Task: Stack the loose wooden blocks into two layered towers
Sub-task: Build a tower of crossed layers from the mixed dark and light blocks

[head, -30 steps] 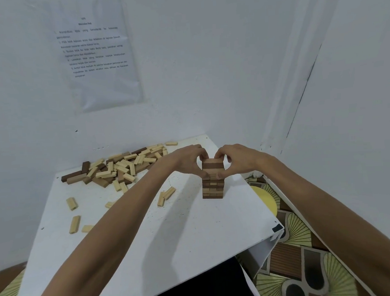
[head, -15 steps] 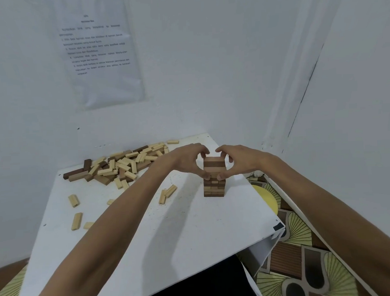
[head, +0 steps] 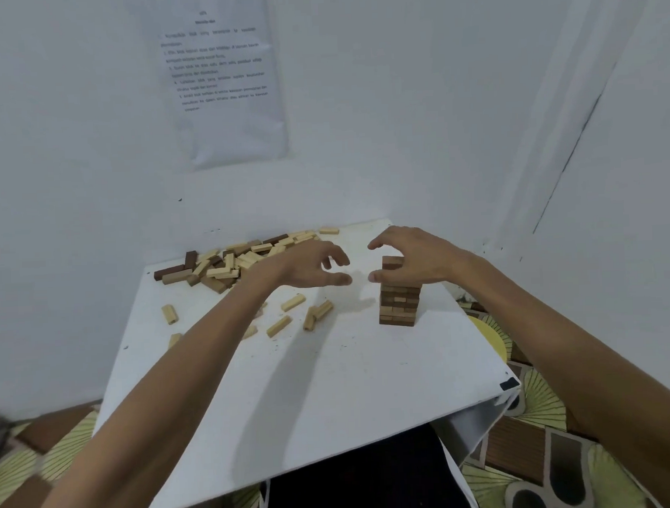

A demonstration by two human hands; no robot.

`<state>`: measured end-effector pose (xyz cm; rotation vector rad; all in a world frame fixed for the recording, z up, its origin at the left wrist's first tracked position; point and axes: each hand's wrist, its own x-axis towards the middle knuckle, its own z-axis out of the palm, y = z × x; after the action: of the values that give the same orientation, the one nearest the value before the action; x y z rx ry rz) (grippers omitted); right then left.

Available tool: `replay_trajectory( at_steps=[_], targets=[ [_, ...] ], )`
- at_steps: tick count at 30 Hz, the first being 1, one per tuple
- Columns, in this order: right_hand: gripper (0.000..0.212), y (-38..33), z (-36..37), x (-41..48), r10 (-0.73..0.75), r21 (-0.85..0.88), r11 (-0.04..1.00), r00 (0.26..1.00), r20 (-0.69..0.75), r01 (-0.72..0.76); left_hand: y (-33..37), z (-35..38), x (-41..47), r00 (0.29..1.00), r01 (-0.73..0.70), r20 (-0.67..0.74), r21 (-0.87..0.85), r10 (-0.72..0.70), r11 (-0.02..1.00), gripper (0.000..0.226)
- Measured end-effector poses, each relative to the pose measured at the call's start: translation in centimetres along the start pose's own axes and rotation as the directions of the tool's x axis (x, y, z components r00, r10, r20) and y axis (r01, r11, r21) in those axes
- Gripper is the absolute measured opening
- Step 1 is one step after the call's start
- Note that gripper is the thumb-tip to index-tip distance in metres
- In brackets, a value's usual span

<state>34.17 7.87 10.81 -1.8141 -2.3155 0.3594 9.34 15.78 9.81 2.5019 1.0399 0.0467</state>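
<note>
A small tower [head: 399, 305] of dark and light wooden blocks stands on the right part of the white table [head: 331, 388]. My right hand [head: 416, 258] hovers at the tower's top with thumb and fingers spread, gripping nothing; it hides the upper right of the tower. My left hand [head: 311, 266] is to the left of the tower, apart from it, fingers loosely curved and empty. A pile of loose blocks [head: 230, 262] lies at the table's far left. Several single light blocks, such as one block [head: 293, 302], lie between pile and tower.
White walls close off the table at the back and right, with a printed sheet [head: 222, 78] taped up. A yellow round object [head: 490, 337] sits below the table's right edge. A patterned mat [head: 545, 456] covers the floor.
Both hands have come off the tower's top and moved apart, the left one going left. The tower stands as before.
</note>
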Motion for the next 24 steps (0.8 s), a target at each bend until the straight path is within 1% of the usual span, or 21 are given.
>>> replay_trajectory(
  at_steps=[3, 5, 7, 13, 16, 19, 24],
  targets=[
    [0.058, -2.5, 0.9, 1.3, -0.067, 0.002, 0.998, 0.998, 0.007, 0.067, -1.8, -0.2, -2.2, 0.998, 0.024, -0.065, 0.032, -0.022, 0.999, 0.046],
    [0.050, -4.6, 1.6, 2.0, -0.117, 0.000, 0.993, 0.993, 0.016, 0.117, -3.2, -0.2, -4.0, 0.993, 0.071, -0.104, 0.080, -0.062, 0.994, 0.041],
    [0.046, -6.6, 2.3, 2.8, -0.150, -0.007, 0.989, 0.988, 0.031, 0.150, -4.4, -0.1, -5.9, 0.982, 0.137, -0.143, 0.103, -0.122, 0.985, 0.036],
    [0.042, -11.3, 5.3, 4.8, -0.188, 0.023, 0.982, 0.982, 0.009, 0.188, -7.5, 1.3, -11.2, 0.910, 0.295, -0.305, -0.002, -0.282, 0.955, 0.023],
    [0.040, -12.5, 6.3, 5.3, -0.185, 0.035, 0.982, 0.983, 0.019, 0.184, -9.2, 2.1, -12.5, 0.877, 0.340, -0.329, -0.088, -0.349, 0.936, 0.022],
    [0.039, -12.9, 7.5, 6.3, -0.194, 0.026, 0.981, 0.980, 0.047, 0.193, -10.5, 2.7, -12.6, 0.865, 0.341, -0.337, -0.146, -0.371, 0.929, 0.022],
    [0.041, -11.7, 9.9, 9.4, -0.132, 0.007, 0.991, 0.987, 0.093, 0.132, -12.6, 3.5, -10.7, 0.861, 0.375, -0.301, -0.169, -0.411, 0.911, 0.028]
  ],
)
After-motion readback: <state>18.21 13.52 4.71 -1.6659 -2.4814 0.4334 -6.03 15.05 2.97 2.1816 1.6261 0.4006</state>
